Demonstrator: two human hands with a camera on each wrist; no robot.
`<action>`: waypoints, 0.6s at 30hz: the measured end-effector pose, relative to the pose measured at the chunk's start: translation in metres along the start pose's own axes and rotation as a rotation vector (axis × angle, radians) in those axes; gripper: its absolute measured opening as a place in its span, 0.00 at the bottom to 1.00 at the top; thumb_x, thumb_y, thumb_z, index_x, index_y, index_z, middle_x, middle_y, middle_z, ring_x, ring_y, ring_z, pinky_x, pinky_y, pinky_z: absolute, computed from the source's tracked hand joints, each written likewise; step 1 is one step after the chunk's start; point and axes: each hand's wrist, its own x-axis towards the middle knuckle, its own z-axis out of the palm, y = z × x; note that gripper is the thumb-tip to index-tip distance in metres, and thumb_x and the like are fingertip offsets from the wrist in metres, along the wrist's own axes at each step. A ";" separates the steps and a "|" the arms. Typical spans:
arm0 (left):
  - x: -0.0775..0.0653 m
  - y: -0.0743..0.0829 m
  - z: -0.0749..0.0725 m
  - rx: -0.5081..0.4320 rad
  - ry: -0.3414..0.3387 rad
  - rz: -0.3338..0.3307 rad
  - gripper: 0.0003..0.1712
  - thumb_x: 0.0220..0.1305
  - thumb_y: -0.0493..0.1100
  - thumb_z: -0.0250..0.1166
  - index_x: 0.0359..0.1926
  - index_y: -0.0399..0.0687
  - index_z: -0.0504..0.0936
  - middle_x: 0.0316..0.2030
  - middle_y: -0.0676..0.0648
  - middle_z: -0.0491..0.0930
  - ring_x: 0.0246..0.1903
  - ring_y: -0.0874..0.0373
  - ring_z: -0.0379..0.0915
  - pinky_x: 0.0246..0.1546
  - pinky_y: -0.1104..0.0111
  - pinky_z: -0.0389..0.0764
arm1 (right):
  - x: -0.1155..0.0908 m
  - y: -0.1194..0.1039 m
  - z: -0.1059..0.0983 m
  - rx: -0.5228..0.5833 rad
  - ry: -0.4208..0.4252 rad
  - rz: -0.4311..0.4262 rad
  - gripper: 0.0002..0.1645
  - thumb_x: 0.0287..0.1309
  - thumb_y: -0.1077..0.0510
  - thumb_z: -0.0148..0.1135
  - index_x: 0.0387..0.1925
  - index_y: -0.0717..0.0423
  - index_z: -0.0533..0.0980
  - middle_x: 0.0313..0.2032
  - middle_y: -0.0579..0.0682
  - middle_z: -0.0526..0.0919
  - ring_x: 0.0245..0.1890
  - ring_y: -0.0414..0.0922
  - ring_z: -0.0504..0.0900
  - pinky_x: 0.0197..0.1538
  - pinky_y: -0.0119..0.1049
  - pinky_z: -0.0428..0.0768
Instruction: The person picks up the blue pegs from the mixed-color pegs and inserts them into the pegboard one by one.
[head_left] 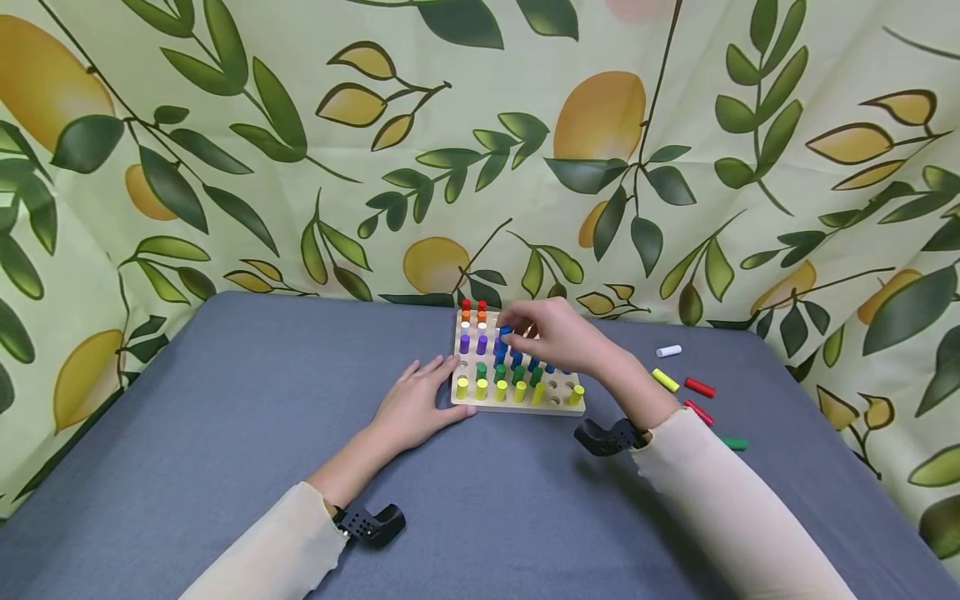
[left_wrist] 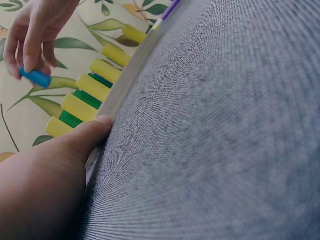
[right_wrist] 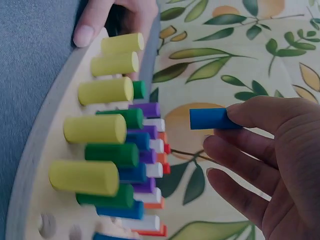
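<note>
A wooden pegboard lies on the table, its coloured pegs upright in rows. Yellow pegs line the front, with green pegs, blue, purple, white, orange and red ones behind. Between thumb and fingers, my right hand pinches a blue peg, holding it raised above the board. My left hand rests at the board's front left corner, fingers extended along the left side and thumb against the front edge. Bare holes show near the right end of the front rows.
Right of the board, loose pegs lie on the grey-blue table: a white peg, a yellow peg, two red pegs and a green peg. A leaf-and-fruit patterned cloth hangs behind the table.
</note>
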 end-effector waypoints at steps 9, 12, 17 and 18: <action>0.000 0.000 0.000 0.003 0.016 0.007 0.49 0.60 0.66 0.69 0.75 0.49 0.66 0.72 0.39 0.68 0.75 0.45 0.61 0.78 0.46 0.55 | 0.014 0.005 0.025 0.037 -0.014 0.011 0.10 0.63 0.60 0.68 0.46 0.55 0.85 0.38 0.46 0.89 0.38 0.40 0.86 0.42 0.35 0.87; 0.001 0.000 0.001 0.005 0.017 0.012 0.49 0.60 0.66 0.69 0.75 0.49 0.66 0.72 0.39 0.69 0.75 0.46 0.62 0.79 0.46 0.55 | 0.017 0.007 0.030 0.042 -0.024 0.020 0.11 0.63 0.60 0.68 0.46 0.56 0.84 0.39 0.47 0.90 0.40 0.41 0.87 0.44 0.36 0.87; 0.001 -0.001 0.001 0.007 0.015 0.010 0.49 0.60 0.66 0.69 0.75 0.48 0.66 0.72 0.39 0.69 0.75 0.46 0.62 0.79 0.46 0.55 | 0.021 0.012 0.038 0.028 -0.036 -0.004 0.10 0.63 0.60 0.68 0.46 0.56 0.84 0.37 0.46 0.90 0.38 0.39 0.86 0.44 0.36 0.87; 0.001 -0.001 0.001 0.006 0.014 0.007 0.49 0.60 0.66 0.69 0.75 0.49 0.66 0.72 0.39 0.69 0.75 0.46 0.62 0.79 0.46 0.55 | 0.022 0.012 0.039 0.027 -0.038 -0.009 0.10 0.63 0.60 0.68 0.45 0.55 0.84 0.37 0.46 0.89 0.38 0.39 0.86 0.43 0.36 0.87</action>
